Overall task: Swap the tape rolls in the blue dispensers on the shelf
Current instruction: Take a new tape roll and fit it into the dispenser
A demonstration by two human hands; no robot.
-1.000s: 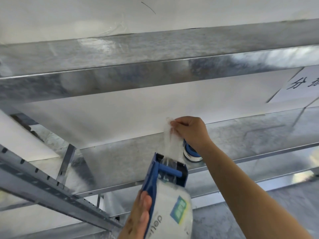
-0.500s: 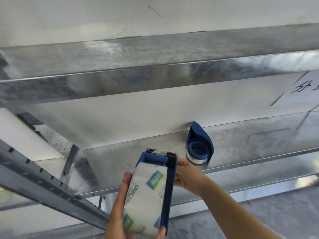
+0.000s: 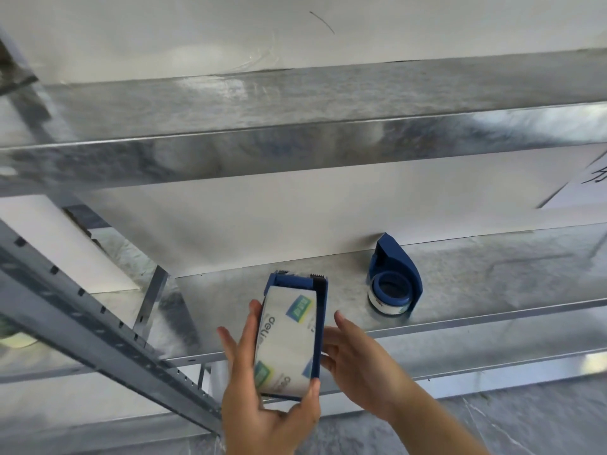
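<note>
A blue dispenser [image 3: 320,326] loaded with a wide white printed tape roll [image 3: 286,339] is held in front of the middle metal shelf [image 3: 492,277]. My left hand [image 3: 262,389] grips it from below and the left, thumb hooked under its near end. My right hand [image 3: 358,362] rests against its right side with fingers spread. A second blue dispenser [image 3: 399,270] lies on the shelf to the right, a narrow white tape roll [image 3: 387,305] at its near end. Neither hand touches it.
An upper metal shelf [image 3: 295,126] hangs above. A perforated steel upright [image 3: 98,323] slants across the left. White wall panels stand behind the shelves. A paper sign [image 3: 591,178] sits at the far right. Grey floor [image 3: 492,428] shows below.
My right hand let go of the pulled tape end and came down to the dispenser's right side. The dispenser was raised and turned so its printed roll faces me.
</note>
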